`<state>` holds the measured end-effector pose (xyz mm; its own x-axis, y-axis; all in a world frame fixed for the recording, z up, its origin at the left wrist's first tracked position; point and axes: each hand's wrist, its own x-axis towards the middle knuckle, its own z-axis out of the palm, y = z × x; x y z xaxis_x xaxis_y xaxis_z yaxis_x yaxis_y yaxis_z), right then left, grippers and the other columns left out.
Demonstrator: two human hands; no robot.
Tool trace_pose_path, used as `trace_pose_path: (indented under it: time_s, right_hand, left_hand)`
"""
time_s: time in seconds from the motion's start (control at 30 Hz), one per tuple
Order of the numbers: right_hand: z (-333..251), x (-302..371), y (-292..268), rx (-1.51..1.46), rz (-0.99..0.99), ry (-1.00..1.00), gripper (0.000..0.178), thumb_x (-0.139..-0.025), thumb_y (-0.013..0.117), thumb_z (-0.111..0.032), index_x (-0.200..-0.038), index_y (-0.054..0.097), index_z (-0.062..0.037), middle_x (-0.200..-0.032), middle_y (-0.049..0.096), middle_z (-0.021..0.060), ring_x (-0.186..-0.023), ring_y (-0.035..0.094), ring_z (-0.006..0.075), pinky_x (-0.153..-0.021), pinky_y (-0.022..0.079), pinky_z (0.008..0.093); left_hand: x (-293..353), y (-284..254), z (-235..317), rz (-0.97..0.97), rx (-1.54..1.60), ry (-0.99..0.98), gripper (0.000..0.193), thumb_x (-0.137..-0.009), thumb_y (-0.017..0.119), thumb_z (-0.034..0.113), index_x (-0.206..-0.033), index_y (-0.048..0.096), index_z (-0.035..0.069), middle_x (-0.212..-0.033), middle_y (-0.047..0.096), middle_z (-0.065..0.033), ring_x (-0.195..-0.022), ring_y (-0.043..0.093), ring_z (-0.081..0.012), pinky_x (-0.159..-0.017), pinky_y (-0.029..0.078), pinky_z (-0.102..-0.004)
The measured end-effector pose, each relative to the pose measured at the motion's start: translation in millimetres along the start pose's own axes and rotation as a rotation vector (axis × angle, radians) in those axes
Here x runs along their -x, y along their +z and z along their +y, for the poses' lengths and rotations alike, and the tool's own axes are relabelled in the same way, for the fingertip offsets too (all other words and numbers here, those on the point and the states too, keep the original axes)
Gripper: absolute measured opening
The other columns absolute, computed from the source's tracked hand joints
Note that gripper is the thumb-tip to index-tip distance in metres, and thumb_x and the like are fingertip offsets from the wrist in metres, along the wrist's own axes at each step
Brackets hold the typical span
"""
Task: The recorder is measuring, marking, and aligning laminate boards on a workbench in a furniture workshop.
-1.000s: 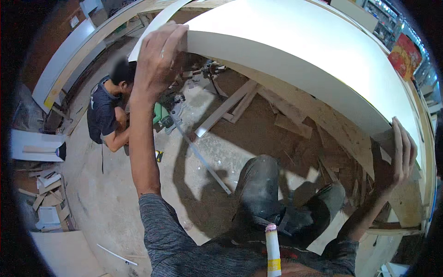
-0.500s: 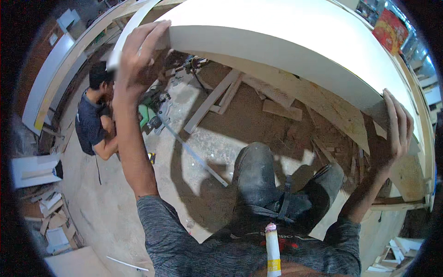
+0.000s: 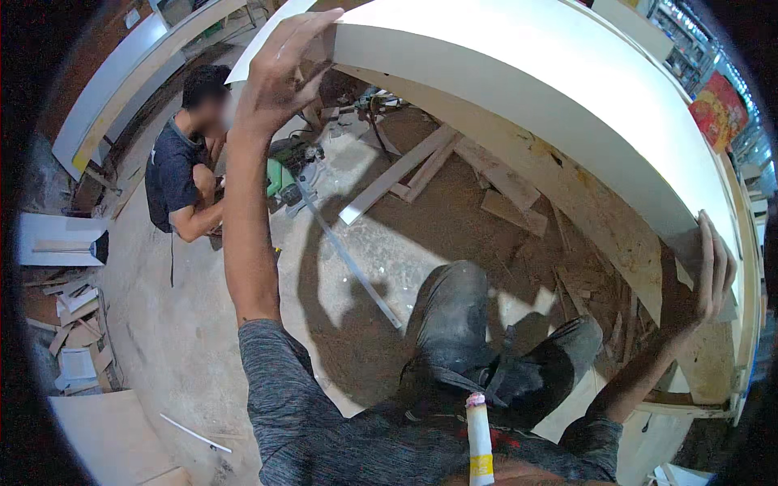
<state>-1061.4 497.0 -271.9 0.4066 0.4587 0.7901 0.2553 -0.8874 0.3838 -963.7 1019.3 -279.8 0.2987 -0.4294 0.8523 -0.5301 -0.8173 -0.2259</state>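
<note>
A long white board [image 3: 519, 36], with a thick pale front edge, lies across the bench in front of me. My left hand [image 3: 279, 77] is closed on its left end, fingers over the top and thumb below at the front edge. Far to the right, my right hand [image 3: 710, 271] grips the board's near edge, fingers laid over the top and its thumb hidden. Beneath the board shows the bench's wooden front panel [image 3: 567, 174].
At the left a co-worker [image 3: 182, 174] crouches over a green power tool [image 3: 279, 178]. A long metal strip [image 3: 348, 263] and wood offcuts [image 3: 397, 174] lie on the floor. Scrap pieces [image 3: 81, 324] are piled at far left. A cigarette [image 3: 479, 433] shows at the bottom.
The view has shifted, so the co-worker and floor pieces appear farther right and the board's left end higher. Both my hands stay on the board.
</note>
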Motion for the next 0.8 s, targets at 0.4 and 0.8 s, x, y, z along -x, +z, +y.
trace_pose_path:
  time_s: [0.4,0.8]
  right_hand:
    - [-0.4,3.3,0.7,-0.009,-0.008,0.04,0.058,-0.071,0.079,-0.002,-0.126,0.061,-0.0071,-0.122,0.065,0.0069,-0.112,0.059,0.0246,-0.096,0.048,0.0368]
    - [0.3,1.1,2.1,0.008,0.003,0.027,0.059,-0.071,0.079,-0.003,-0.127,0.061,-0.0083,-0.122,0.065,0.0057,-0.111,0.059,0.0245,-0.094,0.049,0.0367]
  left_hand:
    - [-1.9,-3.9,-0.9,-0.012,0.037,-0.018,0.07,-0.06,0.075,-0.009,-0.124,0.06,0.017,-0.117,0.063,-0.0081,-0.107,0.062,-0.0281,-0.094,0.053,-0.0367]
    - [-0.3,-0.5,0.0,-0.069,-0.032,0.008,0.073,-0.066,0.077,-0.002,-0.133,0.051,0.012,-0.125,0.056,-0.0112,-0.11,0.058,-0.0315,-0.097,0.05,-0.0389]
